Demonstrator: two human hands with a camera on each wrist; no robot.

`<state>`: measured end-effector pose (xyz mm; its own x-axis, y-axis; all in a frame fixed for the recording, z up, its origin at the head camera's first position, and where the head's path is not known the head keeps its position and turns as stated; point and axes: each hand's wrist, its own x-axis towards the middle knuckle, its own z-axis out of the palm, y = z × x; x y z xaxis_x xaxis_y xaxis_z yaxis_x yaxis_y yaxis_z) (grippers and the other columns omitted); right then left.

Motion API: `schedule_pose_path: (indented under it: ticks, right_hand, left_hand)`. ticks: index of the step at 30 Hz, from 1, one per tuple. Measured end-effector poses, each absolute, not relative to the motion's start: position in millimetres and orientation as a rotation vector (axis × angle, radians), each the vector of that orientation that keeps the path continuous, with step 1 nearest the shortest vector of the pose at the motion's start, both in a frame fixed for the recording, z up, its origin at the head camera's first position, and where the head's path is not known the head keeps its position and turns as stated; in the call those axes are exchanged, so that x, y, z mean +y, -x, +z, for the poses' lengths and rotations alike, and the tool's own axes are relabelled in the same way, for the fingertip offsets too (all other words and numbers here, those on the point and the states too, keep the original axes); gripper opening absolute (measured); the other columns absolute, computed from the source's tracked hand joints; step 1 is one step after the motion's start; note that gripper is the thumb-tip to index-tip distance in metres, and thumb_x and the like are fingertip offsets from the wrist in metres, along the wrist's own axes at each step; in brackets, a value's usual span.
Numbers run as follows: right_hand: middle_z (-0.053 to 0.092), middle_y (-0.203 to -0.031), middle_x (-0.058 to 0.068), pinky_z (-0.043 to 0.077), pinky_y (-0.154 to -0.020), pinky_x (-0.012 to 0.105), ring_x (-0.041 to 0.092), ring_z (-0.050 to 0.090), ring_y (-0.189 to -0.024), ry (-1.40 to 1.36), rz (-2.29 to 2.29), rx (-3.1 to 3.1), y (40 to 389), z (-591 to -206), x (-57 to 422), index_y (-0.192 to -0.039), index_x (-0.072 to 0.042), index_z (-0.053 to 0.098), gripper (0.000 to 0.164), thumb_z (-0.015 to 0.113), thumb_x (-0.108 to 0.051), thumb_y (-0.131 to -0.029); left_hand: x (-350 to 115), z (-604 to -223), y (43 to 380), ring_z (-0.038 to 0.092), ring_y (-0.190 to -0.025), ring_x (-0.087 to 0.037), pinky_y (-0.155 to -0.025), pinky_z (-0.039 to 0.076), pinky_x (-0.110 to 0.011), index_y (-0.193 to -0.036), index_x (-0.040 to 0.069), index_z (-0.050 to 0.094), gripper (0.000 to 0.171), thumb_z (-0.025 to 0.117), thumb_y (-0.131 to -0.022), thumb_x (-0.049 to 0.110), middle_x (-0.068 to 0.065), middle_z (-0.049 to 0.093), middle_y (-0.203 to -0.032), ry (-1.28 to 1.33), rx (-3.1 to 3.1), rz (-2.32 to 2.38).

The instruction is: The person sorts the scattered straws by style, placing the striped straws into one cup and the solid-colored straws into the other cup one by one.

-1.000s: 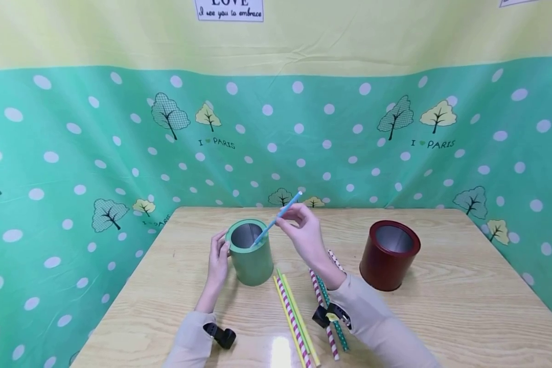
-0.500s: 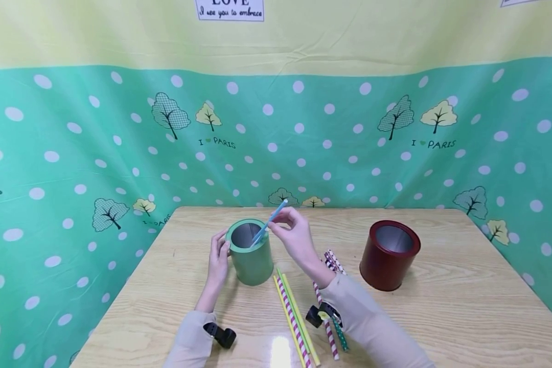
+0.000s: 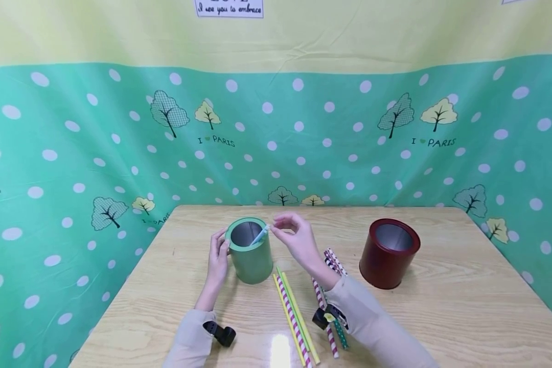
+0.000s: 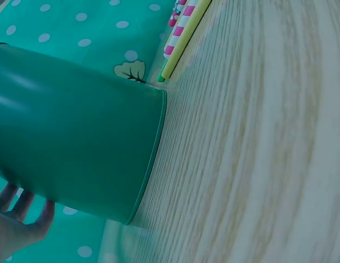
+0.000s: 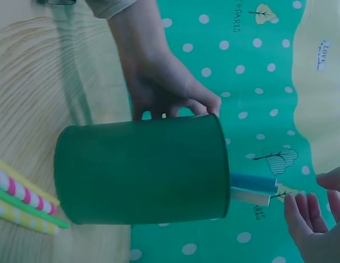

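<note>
On the left half of the table stands a green can (image 3: 252, 263), upright, its mouth facing up. My left hand (image 3: 218, 258) holds it by its left side, fingers curved against the wall; the left wrist view shows these fingertips (image 4: 46, 211) touching the can. A blue straw (image 5: 252, 182) and a paler straw (image 5: 250, 196) lean inside the can, their ends poking out past the rim. My right hand (image 3: 299, 240) hovers just right of the rim, thumb and fingers parted with nothing between them. In the right wrist view a small gap separates its fingers from the straw ends.
Yellow, green and striped straws (image 3: 296, 319) lie in front of the green can. More striped and dotted straws (image 3: 331, 340) lie partly beneath my right forearm. A dark red can (image 3: 389, 255) stands upright at the right. A patterned cloth (image 3: 276, 153) hangs behind the table.
The blue straw has gone down into the green can, and my right hand has let go of it after moving left and down. My left hand stays on the can.
</note>
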<state>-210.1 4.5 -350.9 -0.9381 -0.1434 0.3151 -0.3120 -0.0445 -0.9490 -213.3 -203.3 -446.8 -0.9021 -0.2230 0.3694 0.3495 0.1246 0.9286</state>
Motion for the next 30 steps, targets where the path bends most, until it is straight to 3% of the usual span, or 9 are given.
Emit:
schedule_pose_path:
  ticks: [5,14,21,30]
  right_hand:
    - [0.060,-0.096,0.013,0.048,-0.079,0.027,0.020,0.057,-0.088,-0.446,2.112,-2.232,206.4,-361.9,14.9,-0.100,0.001,0.057,0.025,0.063,-0.001,-0.076]
    - [0.061,-0.097,0.012,0.049,-0.077,0.028,0.022,0.059,-0.087,-0.496,2.029,-2.493,205.3,-390.3,29.3,-0.102,0.002,0.057,0.027,0.063,-0.003,-0.076]
    - [0.057,-0.102,0.022,0.049,-0.075,0.029,0.024,0.059,-0.086,-0.781,2.003,-2.711,203.9,-417.2,38.6,-0.105,0.007,0.053,0.029,0.058,0.001,-0.077]
    - [0.058,-0.092,0.019,0.050,-0.068,0.027,0.022,0.058,-0.078,-0.890,1.853,-2.845,197.0,-435.8,41.9,-0.100,0.010,0.054,0.029,0.057,0.009,-0.072]
  left_hand:
    - [-204.3,-446.4,213.3,0.048,-0.095,-0.014,-0.074,0.041,-0.022,-0.127,0.001,0.036,0.038,0.037,-0.093,0.018,-0.023,0.050,-0.111,0.118,-1.988,-1.834]
    - [-204.3,-446.2,213.7,0.048,-0.097,-0.018,-0.076,0.041,-0.021,-0.127,0.003,0.036,0.036,0.037,-0.094,0.017,-0.024,0.050,-0.111,0.114,-1.988,-1.852]
    - [-203.3,-444.0,213.3,0.048,-0.096,-0.016,-0.077,0.041,-0.023,-0.129,0.004,0.035,0.036,0.035,-0.094,0.013,-0.024,0.050,-0.111,0.108,-1.993,-1.855]
    - [-203.0,-444.0,213.1,0.048,-0.098,-0.019,-0.077,0.041,-0.021,-0.128,0.003,0.035,0.036,0.035,-0.095,0.015,-0.025,0.049,-0.112,0.112,-1.999,-1.853]
